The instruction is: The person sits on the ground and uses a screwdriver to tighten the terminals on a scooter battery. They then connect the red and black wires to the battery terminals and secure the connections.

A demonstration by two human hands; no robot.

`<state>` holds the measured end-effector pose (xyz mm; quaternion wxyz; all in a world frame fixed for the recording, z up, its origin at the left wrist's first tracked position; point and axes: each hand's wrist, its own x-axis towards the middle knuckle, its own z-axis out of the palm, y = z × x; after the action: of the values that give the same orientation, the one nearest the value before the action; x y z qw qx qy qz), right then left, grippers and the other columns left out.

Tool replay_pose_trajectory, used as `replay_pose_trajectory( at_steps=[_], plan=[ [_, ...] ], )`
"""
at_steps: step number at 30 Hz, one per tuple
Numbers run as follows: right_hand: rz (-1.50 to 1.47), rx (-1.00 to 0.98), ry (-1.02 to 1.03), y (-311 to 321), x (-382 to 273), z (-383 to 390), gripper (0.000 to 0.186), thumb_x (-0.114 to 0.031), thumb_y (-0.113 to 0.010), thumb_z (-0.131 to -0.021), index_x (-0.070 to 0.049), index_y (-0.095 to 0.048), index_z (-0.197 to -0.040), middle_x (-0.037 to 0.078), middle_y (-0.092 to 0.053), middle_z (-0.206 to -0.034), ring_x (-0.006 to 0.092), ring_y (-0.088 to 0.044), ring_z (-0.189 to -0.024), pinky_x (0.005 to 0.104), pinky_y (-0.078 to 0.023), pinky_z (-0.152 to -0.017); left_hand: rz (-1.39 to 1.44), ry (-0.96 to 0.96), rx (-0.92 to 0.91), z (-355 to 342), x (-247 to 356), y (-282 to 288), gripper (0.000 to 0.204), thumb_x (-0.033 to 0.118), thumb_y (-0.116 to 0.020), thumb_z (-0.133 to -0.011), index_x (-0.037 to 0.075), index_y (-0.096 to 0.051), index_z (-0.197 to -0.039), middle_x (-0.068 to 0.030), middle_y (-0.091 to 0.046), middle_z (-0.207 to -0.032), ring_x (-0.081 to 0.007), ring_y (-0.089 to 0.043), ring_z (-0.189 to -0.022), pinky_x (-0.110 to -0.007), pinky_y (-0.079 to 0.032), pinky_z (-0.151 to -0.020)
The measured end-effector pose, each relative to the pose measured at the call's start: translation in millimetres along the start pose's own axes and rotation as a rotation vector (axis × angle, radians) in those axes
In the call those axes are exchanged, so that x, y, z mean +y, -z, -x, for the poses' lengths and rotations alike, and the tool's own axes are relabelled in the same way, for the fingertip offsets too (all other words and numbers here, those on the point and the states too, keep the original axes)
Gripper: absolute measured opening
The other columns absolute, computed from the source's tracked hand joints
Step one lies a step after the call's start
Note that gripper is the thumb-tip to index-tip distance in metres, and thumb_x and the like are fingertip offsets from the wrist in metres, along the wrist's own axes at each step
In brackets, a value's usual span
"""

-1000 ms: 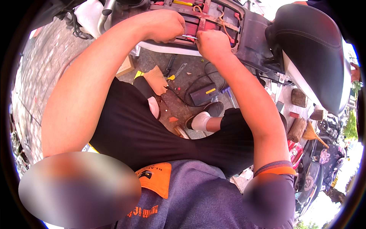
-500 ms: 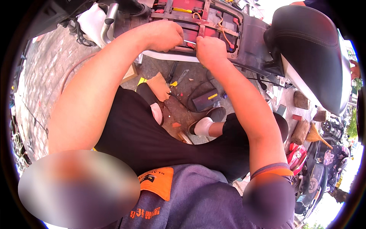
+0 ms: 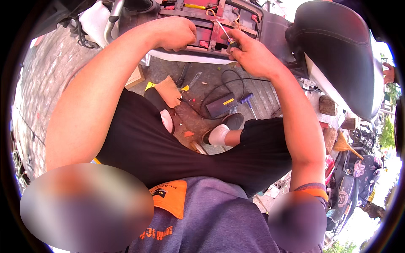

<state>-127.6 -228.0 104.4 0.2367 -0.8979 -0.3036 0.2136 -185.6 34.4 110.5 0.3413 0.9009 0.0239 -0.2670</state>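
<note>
My right hand point(image 3: 254, 55) holds a screwdriver point(image 3: 222, 29) with a dark handle and a bare metal shaft that slants up and left over the battery bay. Curled at the bay's near left edge is my left hand point(image 3: 178, 34); its fingers are closed, and whatever they may hold is hidden. Red and dark batteries point(image 3: 203, 32) sit in the bay of a scooter under a metal frame point(image 3: 238, 26), with red terminal covers point(image 3: 204, 44) and cables between them. I cannot tell whether the screwdriver tip touches anything.
The scooter's black seat point(image 3: 333, 46) stands raised at the right. A black box with a cable point(image 3: 220, 106), a blue T-handle tool point(image 3: 247, 99) and torn cardboard point(image 3: 168, 90) lie on the ground by my feet. Logs point(image 3: 327, 105) and a broom point(image 3: 346, 146) lie farther right.
My right hand has drawn slightly right, away from my left, and the screwdriver has swung from lying level between the hands to pointing up and left. The view has shifted a little.
</note>
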Motion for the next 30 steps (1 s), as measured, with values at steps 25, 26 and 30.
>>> replay_pose_trajectory(
  at_steps=[25,26,30],
  plan=[
    [0.949,0.106,0.3,1,-23,0,0.019,-0.011,-0.075,-0.084,-0.015,-0.08,-0.101,0.006,-0.076,-0.106,0.0264,-0.077,-0.099,0.0421,-0.062,-0.079,-0.057,-0.071,0.016,-4,-4,-3,0.033,0.022,-0.057,-0.096,-0.001,-0.074,-0.112,-0.0136,-0.08,-0.097,-0.0231,-0.077,-0.079,-0.039,-0.062,-0.067],
    [0.946,0.099,0.302,0,-23,0,0.018,-0.011,-0.074,-0.084,-0.015,-0.08,-0.102,0.006,-0.076,-0.107,0.0266,-0.077,-0.1,0.0422,-0.062,-0.08,-0.065,-0.076,0.017,-4,-4,-3,0.033,0.022,-0.057,-0.096,-0.001,-0.073,-0.112,-0.0138,-0.08,-0.096,-0.0232,-0.077,-0.079,-0.039,-0.062,-0.067],
    [0.941,0.072,0.297,-2,-23,-3,0.018,-0.01,-0.074,-0.085,-0.012,-0.08,-0.102,0.008,-0.075,-0.109,0.0274,-0.078,-0.101,0.0421,-0.063,-0.081,-0.118,-0.073,-0.039,-8,0,-2,0.034,0.026,-0.061,-0.1,0.002,-0.072,-0.122,-0.0093,-0.076,-0.092,-0.0194,-0.072,-0.08,-0.037,-0.058,-0.076]
  ],
)
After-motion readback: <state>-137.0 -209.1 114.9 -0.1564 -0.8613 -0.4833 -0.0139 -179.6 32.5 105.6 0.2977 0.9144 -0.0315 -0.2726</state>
